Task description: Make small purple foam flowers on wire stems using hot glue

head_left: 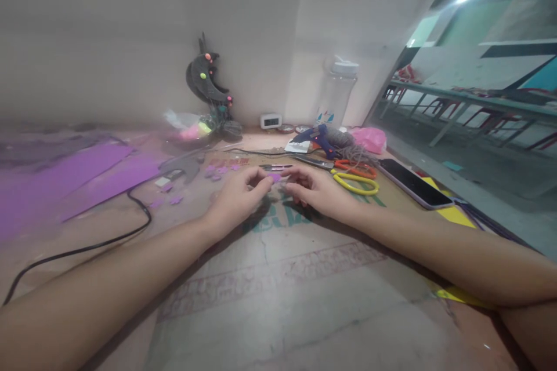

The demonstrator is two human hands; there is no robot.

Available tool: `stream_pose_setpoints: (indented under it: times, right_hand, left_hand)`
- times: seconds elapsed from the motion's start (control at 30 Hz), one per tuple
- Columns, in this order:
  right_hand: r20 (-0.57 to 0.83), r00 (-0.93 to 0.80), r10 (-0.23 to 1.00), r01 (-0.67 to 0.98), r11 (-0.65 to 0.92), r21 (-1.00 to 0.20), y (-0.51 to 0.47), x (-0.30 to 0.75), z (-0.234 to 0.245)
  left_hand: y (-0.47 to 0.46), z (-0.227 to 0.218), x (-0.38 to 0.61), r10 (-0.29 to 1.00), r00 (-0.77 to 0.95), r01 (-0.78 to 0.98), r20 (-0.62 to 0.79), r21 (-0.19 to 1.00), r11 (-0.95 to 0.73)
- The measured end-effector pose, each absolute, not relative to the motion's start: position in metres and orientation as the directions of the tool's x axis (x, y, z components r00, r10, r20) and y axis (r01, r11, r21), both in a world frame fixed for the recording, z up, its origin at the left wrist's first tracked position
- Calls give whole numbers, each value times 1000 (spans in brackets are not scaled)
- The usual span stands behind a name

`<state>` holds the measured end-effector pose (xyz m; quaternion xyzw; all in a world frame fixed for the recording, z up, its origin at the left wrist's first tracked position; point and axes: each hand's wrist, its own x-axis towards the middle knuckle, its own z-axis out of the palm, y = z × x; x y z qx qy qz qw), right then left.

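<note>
My left hand [238, 195] and my right hand [314, 188] meet at the middle of the table over a sheet of cardboard [278, 278]. Between their fingertips sits a small purple foam piece [274, 177]. The left fingers pinch it; the right fingers are curled close against it and touch its other side. Both forearms rest on the cardboard. Several small purple cut-outs [217, 171] lie just left of the hands.
Purple foam sheets [65, 177] and a black cable [130, 208] lie at left. Yellow scissors [354, 184], orange scissors [357, 167], a blue glue gun [319, 138], a phone [415, 184] and a water bottle [336, 93] stand at right. A dark moon-shaped craft [206, 84] leans on the wall.
</note>
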<state>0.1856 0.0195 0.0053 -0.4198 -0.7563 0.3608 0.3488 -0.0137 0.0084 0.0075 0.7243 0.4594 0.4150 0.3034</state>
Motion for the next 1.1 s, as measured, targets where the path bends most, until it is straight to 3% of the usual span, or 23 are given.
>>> stream_pose_setpoints:
  times: [0.1, 0.17, 0.23, 0.33, 0.4, 0.47, 0.63, 0.7, 0.77, 0.93, 1.1]
  right_hand:
    - [377, -390, 840, 514, 538, -668, 20, 192, 4]
    - [489, -472, 734, 537, 679, -500, 16, 196, 7]
    - [553, -622, 554, 499, 825, -264, 10, 198, 11]
    - [496, -846, 196, 297, 946, 132, -2, 197, 14]
    - [477, -877, 62, 199, 950, 241, -7, 195, 14]
    - [550, -830, 90, 233, 952, 197, -8, 194, 13]
    - [635, -639, 434, 492, 865, -96, 4, 197, 8]
    - [634, -593, 497, 538, 830, -147, 9, 199, 7]
    - [638, -593, 492, 539, 831, -140, 13, 201, 5]
    - [660, -669, 342, 455, 891, -1, 20, 203, 2]
    - [681, -597, 424, 529, 846, -64, 17, 204, 6]
  left_hand:
    - [11, 6, -15, 933, 200, 422, 300, 833, -359]
    - [15, 3, -16, 941, 170, 422, 293, 841, -338]
    - [19, 1, -18, 948, 144, 414, 283, 853, -317]
    - [24, -2, -19, 951, 122, 407, 285, 859, -310]
    - [25, -3, -19, 951, 125, 402, 284, 861, -311]
    - [24, -2, -18, 948, 144, 410, 283, 855, -318]
    - [16, 3, -15, 926, 227, 406, 302, 835, -372]
    - [14, 4, -14, 920, 248, 391, 305, 837, -383]
    - [13, 5, -13, 916, 259, 387, 305, 836, -388]
    - [12, 5, -14, 905, 281, 423, 321, 805, -417]
    - [11, 5, -14, 903, 302, 448, 305, 791, -417]
